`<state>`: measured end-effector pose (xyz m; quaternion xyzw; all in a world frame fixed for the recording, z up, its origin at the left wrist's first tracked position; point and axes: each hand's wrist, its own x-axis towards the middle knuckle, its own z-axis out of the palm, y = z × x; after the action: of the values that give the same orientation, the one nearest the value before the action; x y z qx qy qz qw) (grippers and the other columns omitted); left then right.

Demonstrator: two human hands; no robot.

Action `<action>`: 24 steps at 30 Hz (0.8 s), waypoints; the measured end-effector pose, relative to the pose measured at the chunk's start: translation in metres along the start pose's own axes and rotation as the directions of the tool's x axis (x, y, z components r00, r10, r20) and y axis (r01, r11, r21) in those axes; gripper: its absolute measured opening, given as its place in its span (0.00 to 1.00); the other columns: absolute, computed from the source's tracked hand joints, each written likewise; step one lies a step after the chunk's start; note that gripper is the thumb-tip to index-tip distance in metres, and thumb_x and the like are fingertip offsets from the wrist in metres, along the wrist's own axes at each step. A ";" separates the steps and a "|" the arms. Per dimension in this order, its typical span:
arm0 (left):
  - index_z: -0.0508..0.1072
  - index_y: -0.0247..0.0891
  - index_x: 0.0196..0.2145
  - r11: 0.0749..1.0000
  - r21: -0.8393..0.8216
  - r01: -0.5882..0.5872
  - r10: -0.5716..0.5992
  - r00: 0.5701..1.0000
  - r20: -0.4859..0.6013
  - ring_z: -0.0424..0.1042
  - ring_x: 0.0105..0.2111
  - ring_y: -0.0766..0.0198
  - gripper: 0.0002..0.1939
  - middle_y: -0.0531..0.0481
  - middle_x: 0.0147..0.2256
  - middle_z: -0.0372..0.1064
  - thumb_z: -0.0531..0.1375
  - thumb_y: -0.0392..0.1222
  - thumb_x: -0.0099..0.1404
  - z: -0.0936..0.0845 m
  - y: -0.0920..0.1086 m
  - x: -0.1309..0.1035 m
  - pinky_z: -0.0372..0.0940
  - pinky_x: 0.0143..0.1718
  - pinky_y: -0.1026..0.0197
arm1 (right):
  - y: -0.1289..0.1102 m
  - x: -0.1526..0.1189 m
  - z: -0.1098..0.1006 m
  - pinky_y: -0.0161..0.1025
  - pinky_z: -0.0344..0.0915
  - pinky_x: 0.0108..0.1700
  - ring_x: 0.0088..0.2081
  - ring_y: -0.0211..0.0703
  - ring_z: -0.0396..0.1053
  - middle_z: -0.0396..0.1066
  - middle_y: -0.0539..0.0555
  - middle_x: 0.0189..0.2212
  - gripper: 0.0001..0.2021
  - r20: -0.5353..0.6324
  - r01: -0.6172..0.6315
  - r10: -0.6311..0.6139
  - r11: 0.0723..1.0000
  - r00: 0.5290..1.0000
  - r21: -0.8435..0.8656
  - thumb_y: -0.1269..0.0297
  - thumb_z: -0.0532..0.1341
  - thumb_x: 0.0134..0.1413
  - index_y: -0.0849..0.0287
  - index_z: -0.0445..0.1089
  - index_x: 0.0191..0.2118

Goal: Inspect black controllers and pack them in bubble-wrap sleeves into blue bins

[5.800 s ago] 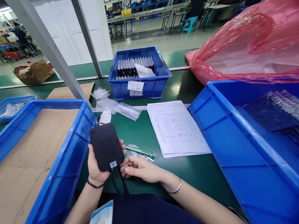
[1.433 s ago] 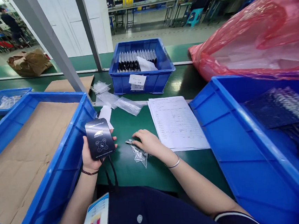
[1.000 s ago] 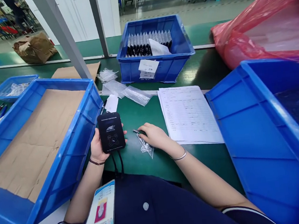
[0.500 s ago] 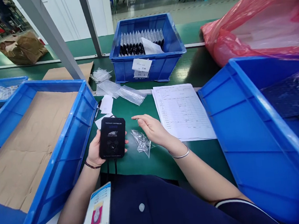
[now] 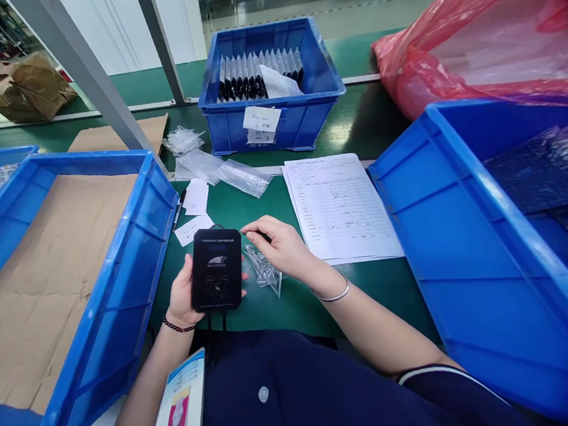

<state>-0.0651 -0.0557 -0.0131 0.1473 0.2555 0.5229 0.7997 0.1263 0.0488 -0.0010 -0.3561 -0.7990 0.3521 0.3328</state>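
Observation:
A black controller (image 5: 217, 273), printed TORNADO CONTROLLER and MANTIS, lies face up in my left hand (image 5: 183, 293). My thumb is along its left side, and my fingertips show past its right edge. Two dark cables leave its lower end. My right hand (image 5: 283, 245) is just right of the controller's upper corner, with its fingers stretched toward it and nothing visible in them. Whether a fingertip touches the edge I cannot tell. Under and beside that hand, a small clear bag of shiny metal-looking pieces (image 5: 265, 268) rests on the green table.
Paper forms (image 5: 341, 207) lie right of centre. White slips (image 5: 194, 231), a pen and clear bubble bags (image 5: 243, 178) are behind the controller. Blue bins stand left (image 5: 139, 247), right (image 5: 417, 240) and at the back (image 5: 235, 127). A red plastic bag (image 5: 411, 73) hangs over the back right.
My right hand has moved closer to the controller's upper right edge, its fingers more bent. The controller stays in my left hand. The view has shifted slightly.

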 end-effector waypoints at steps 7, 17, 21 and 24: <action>0.58 0.34 0.62 1.000 0.008 0.010 -0.010 1.000 -0.002 0.65 0.52 0.37 0.35 0.31 0.58 0.59 0.42 0.62 0.68 0.000 -0.001 0.000 0.60 0.50 0.33 | -0.003 0.002 -0.001 0.39 0.65 0.43 0.41 0.41 0.70 0.72 0.53 0.38 0.09 0.036 -0.020 0.021 0.999 0.999 -0.032 0.68 0.54 0.62 0.57 0.72 0.41; 0.58 0.33 0.61 1.000 -0.007 0.016 -0.016 1.000 0.023 0.66 0.52 0.36 0.36 0.31 0.58 0.59 0.41 0.62 0.68 0.001 -0.001 0.000 0.60 0.50 0.33 | -0.002 0.001 -0.001 0.38 0.65 0.42 0.40 0.40 0.70 0.72 0.53 0.37 0.09 0.021 -0.004 0.005 0.999 1.000 -0.035 0.68 0.55 0.61 0.57 0.72 0.41; 0.58 0.33 0.61 1.000 -0.017 0.024 -0.024 0.999 0.027 0.65 0.52 0.37 0.36 0.31 0.58 0.59 0.40 0.62 0.68 0.000 -0.002 0.000 0.61 0.50 0.34 | -0.003 0.001 -0.001 0.38 0.66 0.42 0.40 0.40 0.70 0.72 0.53 0.37 0.09 0.019 0.009 -0.008 1.000 1.000 -0.023 0.69 0.55 0.61 0.57 0.73 0.41; 0.58 0.33 0.61 0.999 -0.022 0.026 -0.026 0.999 0.029 0.66 0.52 0.37 0.36 0.31 0.58 0.59 0.40 0.62 0.68 0.000 -0.002 -0.001 0.61 0.50 0.34 | -0.003 0.001 -0.001 0.39 0.66 0.42 0.40 0.41 0.70 0.72 0.53 0.37 0.09 0.023 0.012 -0.011 1.000 1.000 -0.029 0.68 0.55 0.61 0.57 0.73 0.41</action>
<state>-0.0641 -0.0571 -0.0134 0.1425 0.2402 0.5131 0.8116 0.1261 0.0484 0.0022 -0.3523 -0.8097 0.3427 0.3206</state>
